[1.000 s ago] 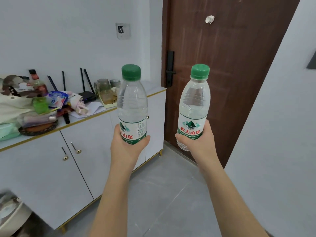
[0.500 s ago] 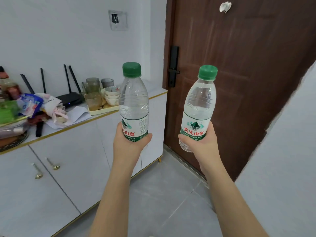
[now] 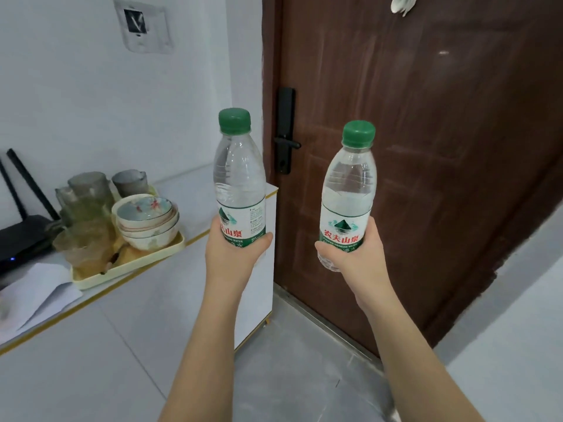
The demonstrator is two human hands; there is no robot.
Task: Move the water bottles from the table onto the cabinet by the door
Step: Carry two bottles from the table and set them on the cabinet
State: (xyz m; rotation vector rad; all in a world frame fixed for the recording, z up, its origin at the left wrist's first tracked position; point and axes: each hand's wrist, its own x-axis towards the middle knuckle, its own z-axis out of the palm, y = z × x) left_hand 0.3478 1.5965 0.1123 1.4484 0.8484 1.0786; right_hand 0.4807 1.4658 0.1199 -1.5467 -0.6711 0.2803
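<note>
I hold two clear water bottles with green caps and green-white labels. My left hand (image 3: 232,254) grips the base of the left water bottle (image 3: 238,178), upright, in front of the cabinet's right end. My right hand (image 3: 356,257) grips the base of the right water bottle (image 3: 348,190), tilted slightly right, in front of the brown door (image 3: 426,147). The white cabinet (image 3: 122,330) with a gold-edged top stands on the left, next to the door. A bare stretch of its top (image 3: 189,196) lies behind the left bottle.
A cream tray (image 3: 131,266) on the cabinet carries stacked bowls (image 3: 146,220) and glass cups (image 3: 85,208). A black router (image 3: 21,236) and white paper (image 3: 36,290) lie further left. The black door handle (image 3: 286,141) is between the bottles. Grey tile floor (image 3: 304,360) lies below, with a white wall on the right.
The view has moved closer to the cabinet's right end and the door; the tray now looms larger and the clutter at the far left has dropped out. Both hands still hold their bottles.
</note>
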